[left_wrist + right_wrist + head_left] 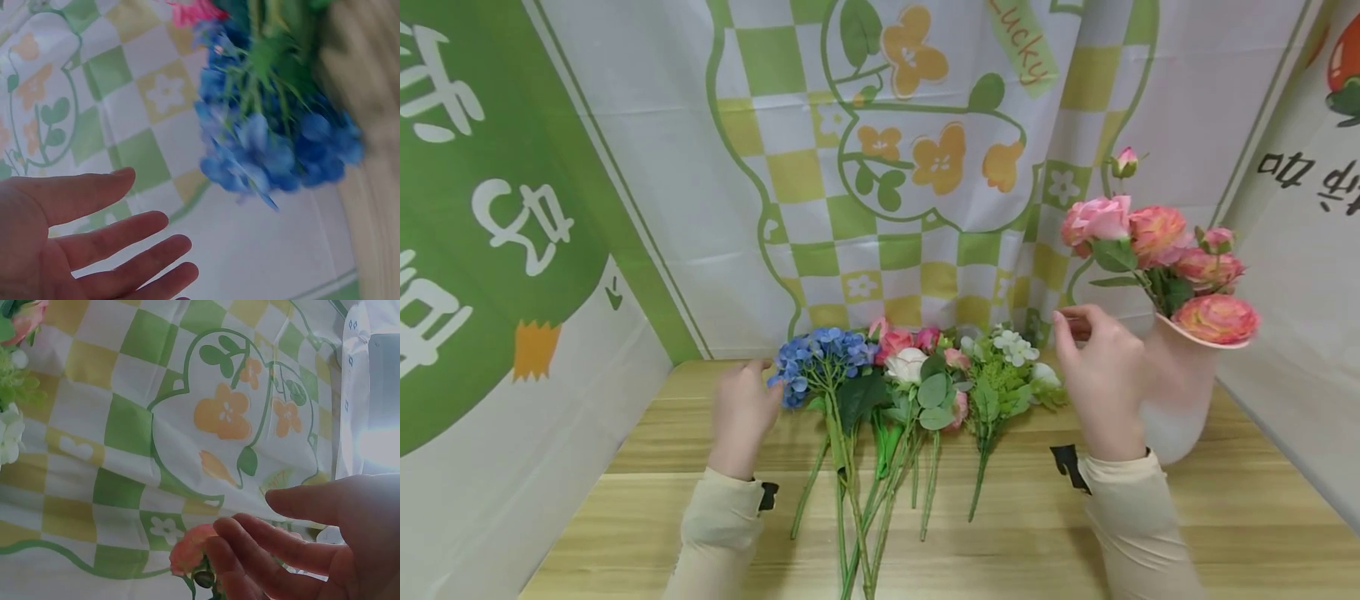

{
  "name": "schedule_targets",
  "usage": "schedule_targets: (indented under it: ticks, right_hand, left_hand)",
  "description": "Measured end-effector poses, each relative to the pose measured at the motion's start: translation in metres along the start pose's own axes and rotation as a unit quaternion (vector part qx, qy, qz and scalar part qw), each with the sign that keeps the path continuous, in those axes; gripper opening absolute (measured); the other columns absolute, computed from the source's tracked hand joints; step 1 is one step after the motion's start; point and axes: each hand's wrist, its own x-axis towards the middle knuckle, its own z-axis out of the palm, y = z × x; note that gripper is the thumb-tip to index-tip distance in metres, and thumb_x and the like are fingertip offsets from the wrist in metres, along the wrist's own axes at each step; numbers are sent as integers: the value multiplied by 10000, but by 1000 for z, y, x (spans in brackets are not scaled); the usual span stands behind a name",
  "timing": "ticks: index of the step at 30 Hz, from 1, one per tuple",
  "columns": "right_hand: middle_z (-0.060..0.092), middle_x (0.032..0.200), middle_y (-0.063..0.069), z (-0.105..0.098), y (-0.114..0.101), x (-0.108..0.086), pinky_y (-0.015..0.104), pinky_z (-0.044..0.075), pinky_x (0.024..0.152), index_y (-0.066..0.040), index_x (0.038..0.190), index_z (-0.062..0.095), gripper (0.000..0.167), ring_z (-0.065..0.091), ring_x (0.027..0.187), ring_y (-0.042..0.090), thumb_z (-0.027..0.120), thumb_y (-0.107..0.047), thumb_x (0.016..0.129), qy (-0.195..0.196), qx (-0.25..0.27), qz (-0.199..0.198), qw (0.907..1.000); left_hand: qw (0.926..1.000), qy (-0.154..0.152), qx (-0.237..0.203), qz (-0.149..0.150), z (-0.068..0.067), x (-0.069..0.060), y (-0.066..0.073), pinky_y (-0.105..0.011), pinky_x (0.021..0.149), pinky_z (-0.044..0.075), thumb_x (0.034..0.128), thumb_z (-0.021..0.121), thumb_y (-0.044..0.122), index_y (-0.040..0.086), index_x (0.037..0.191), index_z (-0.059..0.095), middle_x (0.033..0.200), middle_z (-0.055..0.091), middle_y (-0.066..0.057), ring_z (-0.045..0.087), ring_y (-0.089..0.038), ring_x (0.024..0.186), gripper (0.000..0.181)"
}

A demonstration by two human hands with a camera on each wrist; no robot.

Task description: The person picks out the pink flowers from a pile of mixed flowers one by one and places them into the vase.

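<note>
While both hands (745,417) (1107,379) are loosely spread, the row of flowers (906,367) lies between them.

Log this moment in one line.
left hand: empty, near blue flowers; right hand: empty, near vase; vase: holds pink flowers; table: other flowers

The head view looks forward and down — both wrist views, closer in, face the same checkered cloth (925,200).
</note>
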Motion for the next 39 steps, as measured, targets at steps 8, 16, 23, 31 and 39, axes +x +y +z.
schedule_targets:
  ticks: [8,16,23,31,39]
  right_hand:
    - [725,873,79,6,-6,2,382,450,556,-101,1015,697,349,655,685,266,530,-398,944,-668,-228,534,9961]
    - [731,918,78,13,-7,3,435,473,559,-133,1055,691,419,665,719,281,479,-479,949,-1130,-310,737,9904]
    - [732,919,73,16,-7,2,413,466,536,-140,1071,685,414,668,727,288,478,-478,951,-1342,-377,754,9874]
    - [735,919,73,17,-6,2,438,470,564,-138,1065,692,390,670,736,294,492,-453,952,-1267,-338,727,9887]
    - [733,948,69,17,-7,1,444,477,593,-146,1082,686,401,672,776,298,485,-468,951,-1446,-393,823,9853]
  left_hand:
    - [9990,327,-305,13,6,8,32,-498,858,477,838,696,172,-30,1095,664,1059,656,-248,589,-419,995,328]
    - [9958,682,-588,-169,20,11,61,-456,717,509,811,715,134,-7,1029,694,913,691,-190,630,-367,849,260]
    - [9951,633,-656,-375,36,11,83,-470,764,494,822,723,154,30,994,702,881,676,-152,609,-384,888,213]
    - [9952,653,-698,-198,65,16,93,-444,718,512,813,725,111,40,857,708,816,669,-137,616,-356,838,85]
    - [9957,229,-895,-23,100,17,101,-414,697,550,817,694,42,59,834,752,843,715,-115,660,-321,804,63]
